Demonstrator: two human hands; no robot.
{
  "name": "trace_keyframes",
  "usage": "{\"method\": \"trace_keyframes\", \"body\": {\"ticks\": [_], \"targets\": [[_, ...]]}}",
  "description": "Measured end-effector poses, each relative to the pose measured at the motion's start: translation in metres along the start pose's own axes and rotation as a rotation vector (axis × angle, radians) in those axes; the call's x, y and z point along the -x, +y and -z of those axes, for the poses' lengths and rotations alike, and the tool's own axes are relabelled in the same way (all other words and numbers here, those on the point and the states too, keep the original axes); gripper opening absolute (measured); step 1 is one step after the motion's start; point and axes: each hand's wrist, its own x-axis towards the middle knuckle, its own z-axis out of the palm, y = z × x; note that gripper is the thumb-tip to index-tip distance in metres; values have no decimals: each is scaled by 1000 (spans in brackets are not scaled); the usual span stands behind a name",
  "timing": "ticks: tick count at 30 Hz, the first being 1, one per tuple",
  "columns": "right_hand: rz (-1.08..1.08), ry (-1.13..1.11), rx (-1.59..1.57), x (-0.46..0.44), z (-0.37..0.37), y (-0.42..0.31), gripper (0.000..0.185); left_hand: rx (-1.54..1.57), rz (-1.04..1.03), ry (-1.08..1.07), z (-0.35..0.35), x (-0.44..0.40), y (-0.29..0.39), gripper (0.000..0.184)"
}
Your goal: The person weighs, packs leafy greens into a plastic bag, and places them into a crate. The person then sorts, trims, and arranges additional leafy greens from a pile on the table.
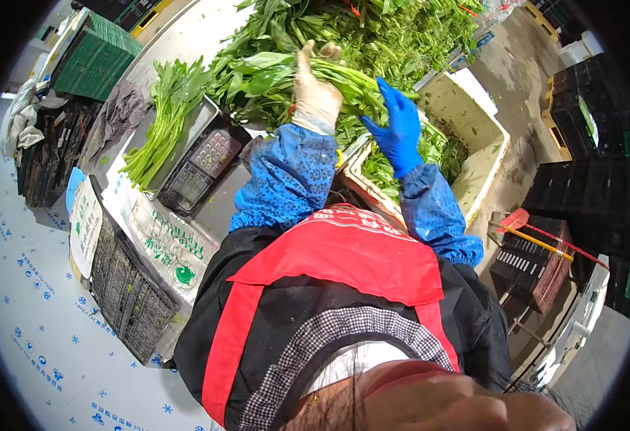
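Observation:
My left hand (317,90), in a pale glove, is wrapped round a bunch of leafy green stalks (351,77) in front of the big pile of greens. At the stem end of that bunch is my right hand (399,129) in a blue glove, thumb and fingers apart, close to the stalks. Behind both hands spreads the pile of greens (387,36). A separate bunch of greens (165,122) lies on the tray of a scale (203,167) to the left. Below my right hand, loose greens lie in a white foam box (493,154).
Green crates (95,57) are stacked at the upper left. A black mesh crate (128,287) stands by the table's left side, near a printed bag (175,244). Black crates (566,201) and a red-handled cart (530,258) are at the right.

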Motion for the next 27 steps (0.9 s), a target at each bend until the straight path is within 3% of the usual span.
{"method": "trace_keyframes", "body": {"ticks": [2, 5, 9, 11, 12, 15, 16, 18, 19, 22, 27], "targets": [[19, 3, -35, -5, -1, -5, 39, -13, 70, 16, -9, 9, -9, 22], [235, -87, -32, 0, -8, 22, 34, 18, 84, -1, -10, 6, -2, 21], [203, -210, -1, 38, -3, 81, 30, 103, 28, -53, 2, -4, 25, 21], [-69, -492, 159, 61, -5, 105, 25, 129, -18, -80, 6, -8, 35, 22], [-68, -491, 158, 66, -6, 107, 25, 128, -20, -80, 7, -7, 35, 22], [-506, -813, -263, 79, -10, 82, 32, 187, -19, -111, 6, -8, 37, 25], [-507, -811, -262, 79, -16, 67, 32, 188, -17, -113, 5, -7, 35, 25], [-769, -669, -889, 71, -28, 34, 40, 203, 15, -88, 0, -2, 24, 26], [-769, -664, -889, 67, -34, 31, 40, 209, 33, -78, -2, 1, 19, 26], [-808, -217, -1390, 45, -55, 35, 51, 215, 121, -86, -2, 9, 7, 27], [-696, -67, -1653, 15, -36, 21, 53, 180, 196, -105, 12, 9, 5, 30]]}}
